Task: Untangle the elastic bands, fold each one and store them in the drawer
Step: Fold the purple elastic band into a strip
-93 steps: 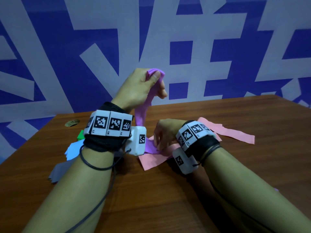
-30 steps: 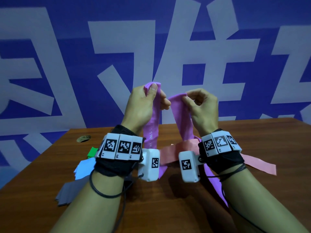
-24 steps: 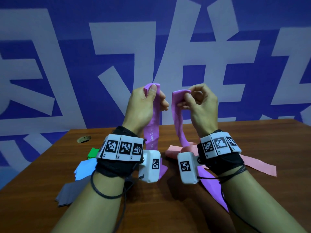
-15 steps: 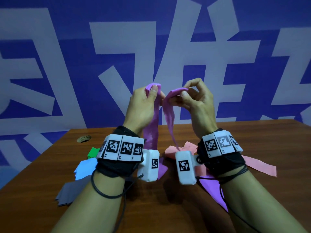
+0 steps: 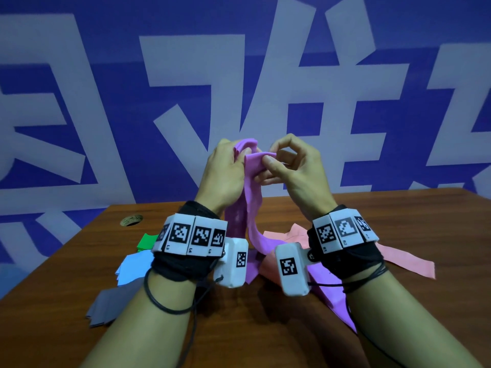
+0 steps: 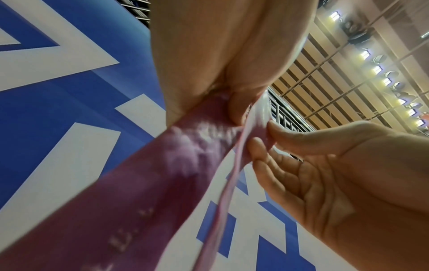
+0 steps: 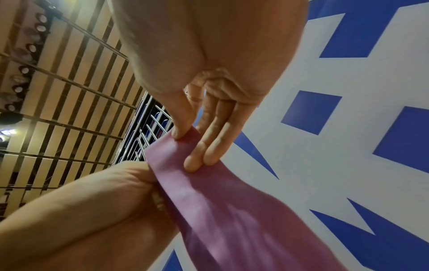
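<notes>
Right thumb and fingers [image 7: 199, 155] pinch one end of purple band [image 5: 249, 197]. Left hand [image 5: 223, 176] grips other end, thumb pressed over fold. Right hand [image 5: 297, 171] close beside left, both ends raised and nearly touching. Band hangs below fingers in two strands down to table [image 5: 265, 328], tail trailing under right wrist. Pink band [image 5: 398, 258] flat on table beneath hands, stretching right. Left of left wrist: folded green band [image 5: 144, 241], light blue band [image 5: 132, 266], grey band [image 5: 109, 306] in row.
</notes>
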Available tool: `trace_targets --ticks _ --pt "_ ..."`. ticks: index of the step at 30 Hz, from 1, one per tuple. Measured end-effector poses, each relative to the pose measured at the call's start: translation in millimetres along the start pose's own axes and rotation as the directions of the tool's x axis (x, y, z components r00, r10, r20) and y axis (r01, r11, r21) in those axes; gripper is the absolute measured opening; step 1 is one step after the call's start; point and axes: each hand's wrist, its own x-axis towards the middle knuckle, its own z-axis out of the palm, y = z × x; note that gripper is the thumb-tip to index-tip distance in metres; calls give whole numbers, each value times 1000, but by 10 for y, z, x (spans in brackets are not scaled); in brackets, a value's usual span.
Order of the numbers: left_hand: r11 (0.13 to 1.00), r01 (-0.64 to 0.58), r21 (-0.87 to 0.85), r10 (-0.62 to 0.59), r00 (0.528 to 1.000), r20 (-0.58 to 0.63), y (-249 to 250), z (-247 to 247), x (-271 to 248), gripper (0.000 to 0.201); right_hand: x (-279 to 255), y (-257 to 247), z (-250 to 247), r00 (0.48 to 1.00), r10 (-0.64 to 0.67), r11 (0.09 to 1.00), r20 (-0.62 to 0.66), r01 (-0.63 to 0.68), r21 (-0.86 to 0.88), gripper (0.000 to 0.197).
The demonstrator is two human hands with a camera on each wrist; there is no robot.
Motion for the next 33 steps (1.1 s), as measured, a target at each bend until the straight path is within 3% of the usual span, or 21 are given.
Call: trace_targets --ticks 4,8,13,21,33 --pt "994 -55 -91 62 995 78 51 -39 -59 16 -10 -14 15 999 -4 1000 42 3 30 14" --pt "988 -19 -151 23 999 25 28 -42 -37 24 -5 8 8 1000 4 1000 -7 -4 19 13" --pt "984 5 -177 1 999 34 -18 -36 -6 11 9 52 -28 997 33 998 -77 -36 -45 15" --pt "967 -9 -255 14 1000 18 -44 -42 0 9 24 122 -24 995 -25 981 -95 7 -194 15" --pt "979 -19 -205 35 997 75 -35 -51 3 9 48 172 -37 994 -77 949 -78 49 -312 17"
